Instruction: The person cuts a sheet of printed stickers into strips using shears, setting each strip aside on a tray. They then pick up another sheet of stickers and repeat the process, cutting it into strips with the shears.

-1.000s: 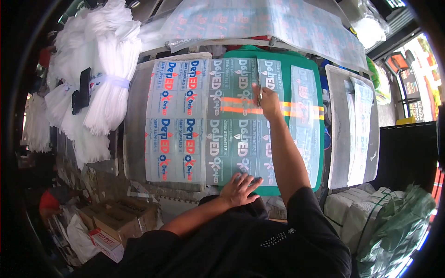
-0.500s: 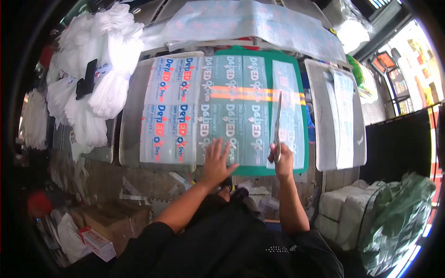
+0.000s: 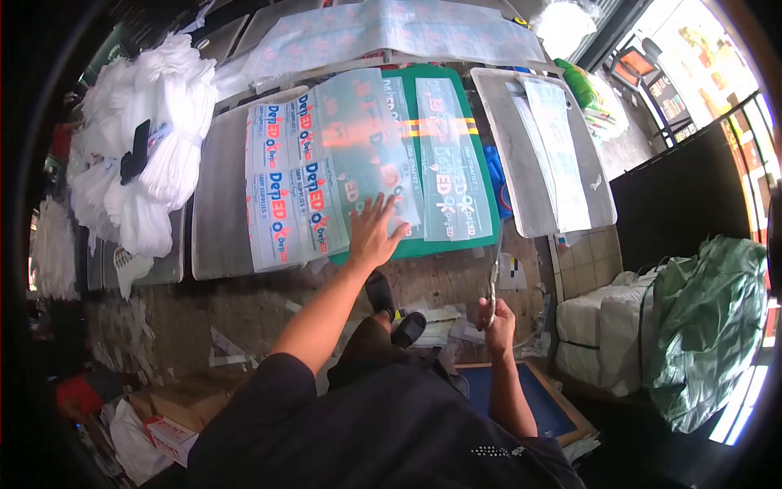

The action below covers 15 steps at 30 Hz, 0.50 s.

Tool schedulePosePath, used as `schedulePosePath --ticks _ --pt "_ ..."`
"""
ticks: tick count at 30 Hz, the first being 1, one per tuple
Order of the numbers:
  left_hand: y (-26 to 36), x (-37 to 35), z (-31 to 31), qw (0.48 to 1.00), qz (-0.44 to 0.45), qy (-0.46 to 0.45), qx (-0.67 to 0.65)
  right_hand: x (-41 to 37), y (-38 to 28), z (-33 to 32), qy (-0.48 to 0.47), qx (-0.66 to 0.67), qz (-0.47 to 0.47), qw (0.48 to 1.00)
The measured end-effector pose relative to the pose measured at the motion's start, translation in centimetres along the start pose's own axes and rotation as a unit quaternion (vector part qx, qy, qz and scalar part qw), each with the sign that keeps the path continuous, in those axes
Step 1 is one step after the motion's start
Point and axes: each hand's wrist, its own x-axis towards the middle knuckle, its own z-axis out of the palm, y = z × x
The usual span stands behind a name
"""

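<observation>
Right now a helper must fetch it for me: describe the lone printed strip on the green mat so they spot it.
Find the green mat at the centre. On its right part lies a narrow clear strip, apart from the wide sheet under the left hand; it alone is one label wide.

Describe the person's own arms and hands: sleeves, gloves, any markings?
Both the left hand and right hand are bare, with no gloves; no watch or rings show. The forearms are uncovered. The short black sleeves belong to a black shirt with small white print on its right side.
</observation>
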Motion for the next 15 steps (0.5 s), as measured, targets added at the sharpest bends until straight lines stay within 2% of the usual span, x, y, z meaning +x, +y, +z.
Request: schedulePosePath --ticks 1,2,3,4,5,6,7,9,11,13,15 --pt "-0.1 -0.3 0.8 0.997 -0.019 -0.071 0.022 -0.5 0.2 0.6 0.000 -0.001 0.001 1.000" --pt "-0.9 -0.5 1.1 0.995 -0.010 -0.096 -0.005 -0.9 0.3 1.3 -0.015 -0.006 -0.007 1.000" --pt "-1.4 -0.9 0.6 0.995 -0.014 -0.095 -0.006 -1.2 0.5 1.8 -0.031 -0.012 -0.015 0.999" --pt "-1.9 -1.3 -0.2 0.999 -0.012 -0.030 -0.009 -1.7 0.4 2.3 -0.038 -0.058 -0.006 0.998" --pt "-3.2 -1.9 -2.0 0.999 -0.013 0.032 -0.014 -2.7 0.3 3.8 -0.054 -0.046 0.010 0.997" --pt "-4.0 -2.4 -2.4 0.997 -0.049 0.050 0.022 -2.8 0.9 3.9 -0.070 -0.062 0.013 0.996" --pt "-4.5 -2.9 -3.4 0.997 -0.054 0.052 0.028 -2.9 1.2 4.3 -0.087 -0.077 0.016 0.993" --pt "-5.6 -4.3 -5.5 0.972 -0.148 0.033 0.178 -3.4 1.1 5.7 -0.110 -0.122 0.015 0.986" --pt "-7.0 -5.5 -6.5 0.971 -0.154 0.005 0.184 -3.2 0.9 7.1 -0.129 -0.163 0.009 0.978" --pt "-9.5 -6.6 -6.6 0.987 -0.108 -0.071 0.098 -2.9 0.5 9.7 -0.177 -0.231 -0.006 0.957" --pt "-10.4 -6.7 -5.8 0.985 -0.110 -0.069 0.115 -1.4 1.6 11.5 -0.174 -0.244 -0.035 0.953"
